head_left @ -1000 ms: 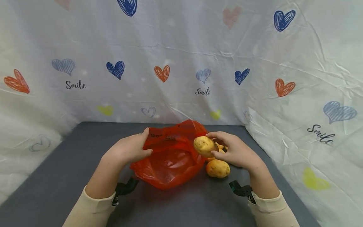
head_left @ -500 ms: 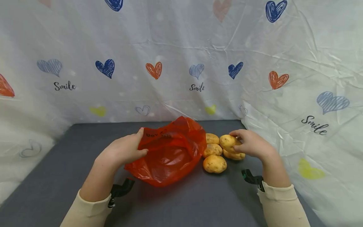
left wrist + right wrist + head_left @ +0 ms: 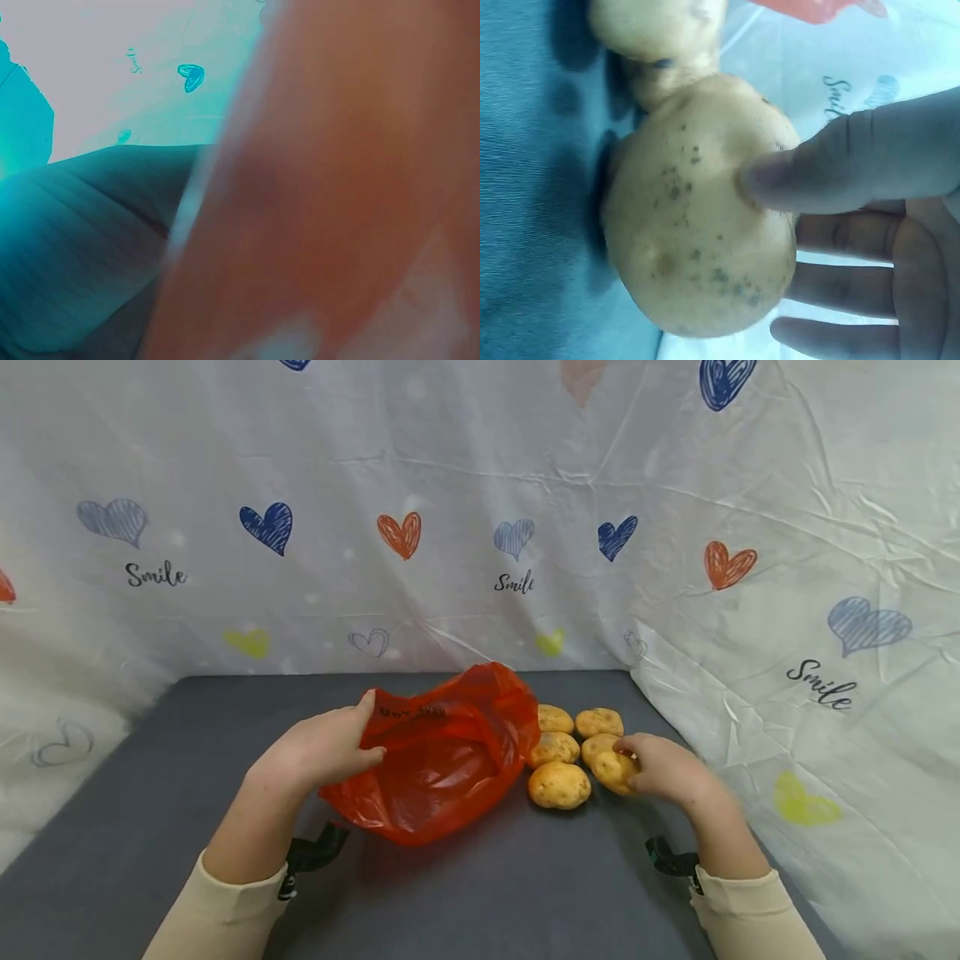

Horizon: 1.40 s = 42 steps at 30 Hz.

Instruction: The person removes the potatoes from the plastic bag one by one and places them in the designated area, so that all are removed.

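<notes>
A red plastic bag (image 3: 442,760) with dark print near its rim lies spread with its mouth gaping. At its left side my left hand (image 3: 318,747) holds the edge, index finger at the upper rim and thumb lower down; the other fingers are hidden. My right hand (image 3: 663,768) grips a yellow potato (image 3: 615,772) between thumb and fingers, at the front right of a potato group. In the right wrist view this potato (image 3: 697,217) shows dark specks, with the thumb pressed on its near side. The blurred red bag (image 3: 322,187) fills much of the left wrist view.
Several other potatoes (image 3: 559,786) sit close together right of the bag, on a dark grey table (image 3: 487,893). Behind and to the right hangs a white cloth (image 3: 450,435) printed with hearts. Each wrist carries a black camera mount (image 3: 315,852).
My right hand has carried the potato from beside the bag mouth rightward, then down to the front of the group. My left hand stays at the bag. The head view has shifted slightly.
</notes>
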Each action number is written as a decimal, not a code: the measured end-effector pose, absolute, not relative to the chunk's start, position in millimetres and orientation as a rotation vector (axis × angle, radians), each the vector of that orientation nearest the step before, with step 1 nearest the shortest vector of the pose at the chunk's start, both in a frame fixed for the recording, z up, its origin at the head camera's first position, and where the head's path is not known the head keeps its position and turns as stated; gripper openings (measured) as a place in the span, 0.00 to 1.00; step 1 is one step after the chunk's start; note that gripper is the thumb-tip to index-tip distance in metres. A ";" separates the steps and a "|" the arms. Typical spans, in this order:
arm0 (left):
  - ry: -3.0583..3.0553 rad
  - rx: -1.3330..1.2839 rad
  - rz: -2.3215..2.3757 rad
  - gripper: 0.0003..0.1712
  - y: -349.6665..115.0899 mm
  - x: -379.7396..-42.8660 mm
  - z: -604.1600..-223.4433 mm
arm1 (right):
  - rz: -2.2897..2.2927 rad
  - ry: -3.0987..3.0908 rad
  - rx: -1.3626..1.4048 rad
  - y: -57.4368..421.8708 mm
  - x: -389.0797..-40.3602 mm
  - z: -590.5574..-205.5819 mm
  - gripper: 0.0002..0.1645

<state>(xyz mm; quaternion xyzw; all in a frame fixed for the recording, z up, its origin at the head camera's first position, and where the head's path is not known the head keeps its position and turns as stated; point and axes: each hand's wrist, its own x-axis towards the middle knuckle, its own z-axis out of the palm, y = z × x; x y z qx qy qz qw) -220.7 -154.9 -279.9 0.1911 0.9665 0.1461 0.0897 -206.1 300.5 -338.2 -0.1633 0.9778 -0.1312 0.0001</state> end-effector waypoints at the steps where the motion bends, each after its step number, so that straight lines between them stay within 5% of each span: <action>1: 2.872 0.566 0.437 0.55 -155.0 -220.5 -280.4 | -0.401 3.075 -0.502 300.0 -205.5 -340.0 0.29; 22: 2.873 0.512 0.442 0.55 -163.1 -210.5 -283.4 | -0.174 3.183 -0.435 279.5 -193.5 -377.0 0.22; 42: 2.901 0.671 0.452 0.46 -139.7 -214.7 -280.0 | -0.168 3.230 -0.342 296.9 -176.4 -399.2 0.34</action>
